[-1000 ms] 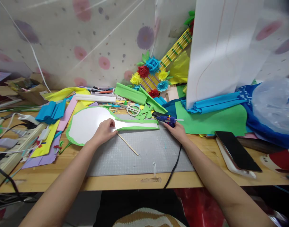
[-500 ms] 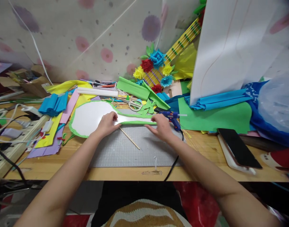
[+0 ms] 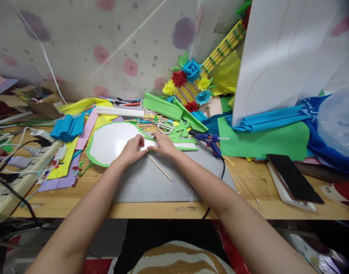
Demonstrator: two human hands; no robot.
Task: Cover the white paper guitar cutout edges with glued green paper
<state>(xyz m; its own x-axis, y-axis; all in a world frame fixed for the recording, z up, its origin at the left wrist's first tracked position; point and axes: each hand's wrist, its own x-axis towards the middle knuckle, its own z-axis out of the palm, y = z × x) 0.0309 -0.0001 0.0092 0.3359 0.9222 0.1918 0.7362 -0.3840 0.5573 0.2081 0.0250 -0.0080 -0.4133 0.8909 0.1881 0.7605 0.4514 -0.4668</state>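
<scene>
Head view: a wooden table (image 3: 71, 196) spreads beneath our hands, with a grey cutting mat (image 3: 160, 192) mostly on their near side. The green-edged white board (image 3: 114, 141) lies flat under our fingers. Its long axis runs left to right, roughly along the table's near edge; the broad rounded end sits left of our left hand, and the narrow neck points rightward past our right.

Our left hand (image 3: 133, 147) is half curled, touching the board where it narrows. Our right hand (image 3: 160, 144), close beside it, is partly open across the neck. How firmly either grips, we cannot tell. A blue glue gun (image 3: 211, 140) lies right of our right hand, scissors (image 3: 171, 126) just beyond it, and a thin stick (image 3: 160, 167) nearer us.
</scene>
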